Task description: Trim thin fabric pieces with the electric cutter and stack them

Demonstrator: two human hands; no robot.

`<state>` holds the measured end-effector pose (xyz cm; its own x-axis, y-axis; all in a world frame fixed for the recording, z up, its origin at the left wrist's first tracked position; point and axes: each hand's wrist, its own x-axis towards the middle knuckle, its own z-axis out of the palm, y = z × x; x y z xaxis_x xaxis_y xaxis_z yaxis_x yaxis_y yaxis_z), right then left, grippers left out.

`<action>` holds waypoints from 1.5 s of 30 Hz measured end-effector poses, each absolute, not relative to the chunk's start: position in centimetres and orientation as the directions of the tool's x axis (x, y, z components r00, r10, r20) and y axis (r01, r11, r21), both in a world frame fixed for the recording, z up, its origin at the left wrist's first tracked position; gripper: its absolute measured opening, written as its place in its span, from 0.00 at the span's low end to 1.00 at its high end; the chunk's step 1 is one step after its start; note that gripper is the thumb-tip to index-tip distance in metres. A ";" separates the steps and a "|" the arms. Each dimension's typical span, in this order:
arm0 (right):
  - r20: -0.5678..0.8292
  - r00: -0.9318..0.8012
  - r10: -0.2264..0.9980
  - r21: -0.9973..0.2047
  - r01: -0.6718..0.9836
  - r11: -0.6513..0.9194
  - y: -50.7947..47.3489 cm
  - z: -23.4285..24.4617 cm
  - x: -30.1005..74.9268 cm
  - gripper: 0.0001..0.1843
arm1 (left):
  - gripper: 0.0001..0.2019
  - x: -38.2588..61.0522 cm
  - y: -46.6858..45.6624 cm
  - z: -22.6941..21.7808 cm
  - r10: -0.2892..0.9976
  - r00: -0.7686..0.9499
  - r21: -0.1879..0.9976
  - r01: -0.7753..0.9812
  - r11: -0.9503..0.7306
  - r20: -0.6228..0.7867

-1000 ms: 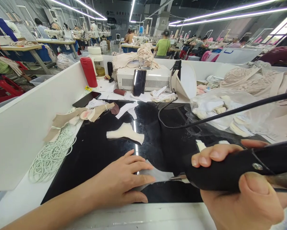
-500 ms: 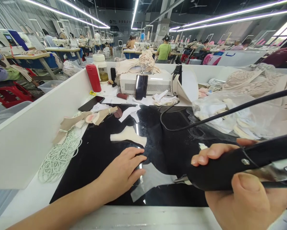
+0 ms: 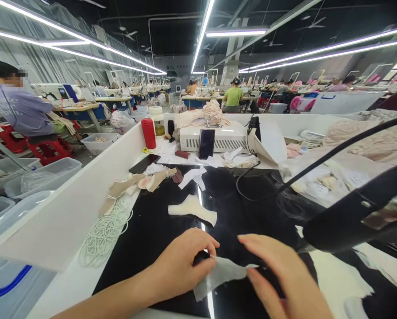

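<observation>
My left hand point(image 3: 181, 266) is closed in a pinch on the left end of a thin grey-white fabric piece point(image 3: 220, 274), held just above the glossy black work surface point(image 3: 152, 230). My right hand point(image 3: 278, 274) reaches in from the lower right, and its fingertips grip the right tip of the same piece. A black-handled tool point(image 3: 347, 217) with a black cord point(image 3: 334, 153) hovers just right of my right hand; I cannot tell what supports it. A cream shaped fabric piece point(image 3: 193, 208) lies beyond my hands.
A coil of white cord point(image 3: 103, 232) and beige fabric scraps point(image 3: 135, 184) lie left, against a white partition point(image 3: 68, 208). At the back stand a white machine box point(image 3: 225, 137), a leaning phone point(image 3: 206, 144) and a red bottle point(image 3: 148, 133). Bagged fabric pieces point(image 3: 334, 177) are on the right. A seated person point(image 3: 22, 110) works far left.
My right hand has left the black tool's handle and come down to the fabric piece. My left hand went from lying flat to pinching the piece. The view has tilted up.
</observation>
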<state>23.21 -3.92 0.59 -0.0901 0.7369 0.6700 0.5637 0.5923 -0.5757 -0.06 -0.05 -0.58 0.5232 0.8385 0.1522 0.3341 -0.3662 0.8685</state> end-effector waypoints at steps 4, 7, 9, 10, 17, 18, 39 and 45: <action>0.645 -0.322 0.693 -0.417 0.611 0.673 -2.5 -0.1 21.2 0.15 | 0.02 -0.4 0.6 -0.2 0.895 0.446 0.961 0.246 -0.129 0.006; 0.590 -0.239 0.772 -0.530 0.606 0.593 -2.0 -0.2 20.7 0.07 | 0.04 -0.9 1.4 -0.1 0.901 0.432 0.975 0.213 -0.059 -0.039; 0.530 -0.219 0.819 -0.601 0.585 0.545 -1.4 -0.2 20.5 0.05 | 0.08 -1.2 2.1 0.1 0.903 0.425 0.981 0.192 -0.017 -0.067; 0.511 -0.221 0.830 -0.618 0.576 0.534 -1.0 -0.1 20.3 0.08 | 0.09 -1.3 2.5 0.2 0.905 0.419 0.983 0.186 -0.005 -0.075; 0.469 -0.179 0.865 -0.609 0.644 0.463 3.5 -0.1 18.2 0.13 | 0.13 -2.6 6.4 1.5 0.960 0.278 0.951 0.287 -0.112 0.030; 0.462 -0.175 0.869 -0.598 0.663 0.451 4.1 -0.1 17.9 0.13 | 0.12 -2.8 7.0 1.6 0.964 0.257 0.933 0.327 -0.150 0.065; 0.436 -0.319 0.842 -0.164 0.891 0.423 7.5 -3.5 16.0 0.08 | 0.15 -3.7 8.7 -1.0 0.932 0.330 0.394 0.845 -0.363 0.151; 0.478 -0.347 0.807 -0.187 0.857 0.479 4.8 -0.9 15.1 0.04 | 0.09 -4.3 8.9 -0.9 0.891 0.390 0.366 0.814 -0.452 0.233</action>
